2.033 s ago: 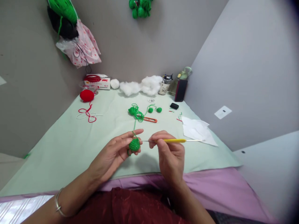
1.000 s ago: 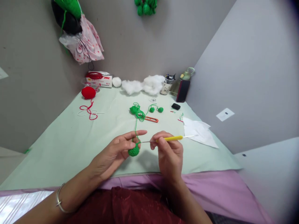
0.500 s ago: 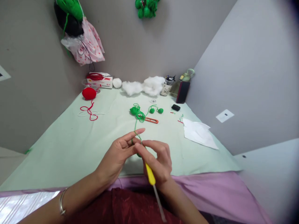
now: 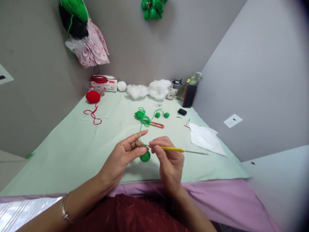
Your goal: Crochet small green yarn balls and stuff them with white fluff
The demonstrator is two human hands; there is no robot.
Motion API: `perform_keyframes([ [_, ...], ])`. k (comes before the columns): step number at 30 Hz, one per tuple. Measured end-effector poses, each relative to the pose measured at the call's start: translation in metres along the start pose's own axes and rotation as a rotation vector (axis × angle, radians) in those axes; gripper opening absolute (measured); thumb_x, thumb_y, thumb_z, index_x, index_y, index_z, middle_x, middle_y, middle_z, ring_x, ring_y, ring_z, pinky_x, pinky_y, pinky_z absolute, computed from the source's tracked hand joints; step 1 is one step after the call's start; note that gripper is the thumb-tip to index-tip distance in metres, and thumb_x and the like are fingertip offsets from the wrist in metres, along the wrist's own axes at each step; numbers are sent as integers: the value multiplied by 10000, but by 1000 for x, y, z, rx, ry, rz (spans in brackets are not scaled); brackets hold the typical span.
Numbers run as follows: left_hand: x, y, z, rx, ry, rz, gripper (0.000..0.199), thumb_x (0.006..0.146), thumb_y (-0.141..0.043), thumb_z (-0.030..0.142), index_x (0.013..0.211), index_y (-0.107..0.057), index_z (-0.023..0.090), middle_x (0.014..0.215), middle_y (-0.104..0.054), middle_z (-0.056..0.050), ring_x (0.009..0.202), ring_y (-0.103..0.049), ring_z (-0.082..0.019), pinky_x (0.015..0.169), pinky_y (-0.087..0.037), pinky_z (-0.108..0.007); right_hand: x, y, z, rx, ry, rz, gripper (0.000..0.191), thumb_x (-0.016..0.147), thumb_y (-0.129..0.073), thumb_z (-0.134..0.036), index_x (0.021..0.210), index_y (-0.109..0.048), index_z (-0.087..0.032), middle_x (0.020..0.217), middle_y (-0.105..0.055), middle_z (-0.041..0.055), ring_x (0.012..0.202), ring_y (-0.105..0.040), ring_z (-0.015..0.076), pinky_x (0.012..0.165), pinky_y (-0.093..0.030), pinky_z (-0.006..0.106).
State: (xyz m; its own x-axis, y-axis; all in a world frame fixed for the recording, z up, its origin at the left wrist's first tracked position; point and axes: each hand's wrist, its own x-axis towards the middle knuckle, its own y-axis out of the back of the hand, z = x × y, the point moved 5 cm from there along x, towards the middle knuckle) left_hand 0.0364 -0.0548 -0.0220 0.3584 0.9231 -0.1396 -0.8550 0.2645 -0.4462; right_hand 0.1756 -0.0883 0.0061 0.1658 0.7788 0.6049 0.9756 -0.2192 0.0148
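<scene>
Between thumb and fingers, my left hand [image 4: 125, 153] pinches the top of a small green crocheted piece [image 4: 145, 156], which hangs below the fingertips. Green yarn [image 4: 141, 127] loops over my raised left index finger and runs back to a green yarn tangle [image 4: 145, 120]. My right hand [image 4: 169, 158] grips a crochet hook with a yellow handle [image 4: 172, 149], held nearly level. Its left tip meets the yarn at the top of the green piece, and the other metal end points right.
Two small green balls [image 4: 166, 115] and an orange tool [image 4: 157, 125] lie beyond my hands. Red yarn [image 4: 93, 96] is at the back left. White stuffing [image 4: 159, 89], a phone [image 4: 189, 96] and a cup of pens [image 4: 172, 91] line the back; white paper [image 4: 205, 138] lies right.
My right hand has turned the hook from pointing down toward me to nearly level, its free end now to the right. The green piece has come into fuller view.
</scene>
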Motion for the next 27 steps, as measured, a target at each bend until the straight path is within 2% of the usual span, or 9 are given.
perform_keyframes([
  [7, 1, 5, 7, -42, 88, -111, 475, 801, -832, 278, 1266, -747, 224, 774, -565, 18, 749, -488, -130, 778, -370, -282, 8, 19, 11, 156, -119, 55, 134, 947, -653, -219, 893, -776, -223, 774, -662, 26, 701, -585, 154, 643, -481, 312],
  [11, 1, 5, 7, 11, 14, -70, 500, 786, -839, 278, 1276, -743, 274, 789, -603, 16, 745, -514, -138, 792, -395, -297, 8, 13, 12, 229, -200, 9, 141, 945, -643, -268, 889, -756, -205, 749, -645, 26, 638, -578, 148, 599, -496, 312],
  [13, 0, 4, 8, 87, -77, -3, 553, 778, -845, 264, 1316, -717, 293, 817, -632, 17, 767, -544, -150, 818, -406, -304, 4, 7, 7, 62, -102, -17, 147, 957, -623, -238, 946, -769, -231, 804, -670, 39, 703, -617, 166, 632, -523, 326],
  [15, -1, 2, 8, 106, -115, 26, 616, 778, -849, 262, 1369, -676, 281, 842, -655, 17, 804, -575, -163, 843, -412, -304, -3, 2, -3, -225, 136, -16, 203, 945, -631, -172, 1010, -788, -284, 903, -703, 56, 818, -653, 193, 700, -547, 353],
  [17, 0, 0, 4, 25, -53, -16, 648, 783, -850, 287, 1398, -647, 246, 833, -664, 13, 811, -586, -165, 843, -414, -301, -10, -2, -11, -424, 352, -7, 294, 922, -645, -117, 1068, -789, -328, 974, -722, 65, 885, -665, 212, 741, -559, 380],
  [18, 1, -1, 2, -28, -3, -45, 641, 788, -848, 300, 1392, -649, 229, 822, -661, 10, 803, -582, -159, 834, -410, -294, -11, -1, -12, -442, 385, -7, 320, 920, -641, -102, 1092, -782, -333, 979, -726, 65, 885, -665, 215, 741, -560, 386],
  [22, 2, 2, 4, -101, 91, -78, 517, 808, -832, 295, 1303, -715, 207, 800, -630, 8, 779, -532, -131, 785, -380, -267, -1, 13, -4, -111, 124, 33, 242, 966, -588, -132, 1033, -771, -276, 880, -711, 50, 826, -647, 199, 696, -530, 362],
  [24, 2, 4, 9, -48, 17, -47, 505, 805, -833, 282, 1296, -724, 235, 800, -616, 18, 759, -514, -127, 785, -377, -274, 3, 15, -2, 37, 27, 57, 216, 981, -580, -159, 967, -770, -258, 851, -699, 41, 812, -637, 190, 689, -512, 347],
  [27, -1, 3, 14, 73, -115, -4, 546, 813, -829, 285, 1342, -693, 284, 837, -627, 23, 773, -526, -136, 831, -385, -293, 3, 6, -6, 6, 40, -20, 216, 973, -599, -147, 1007, -775, -268, 886, -706, 37, 843, -638, 183, 709, -506, 334],
])
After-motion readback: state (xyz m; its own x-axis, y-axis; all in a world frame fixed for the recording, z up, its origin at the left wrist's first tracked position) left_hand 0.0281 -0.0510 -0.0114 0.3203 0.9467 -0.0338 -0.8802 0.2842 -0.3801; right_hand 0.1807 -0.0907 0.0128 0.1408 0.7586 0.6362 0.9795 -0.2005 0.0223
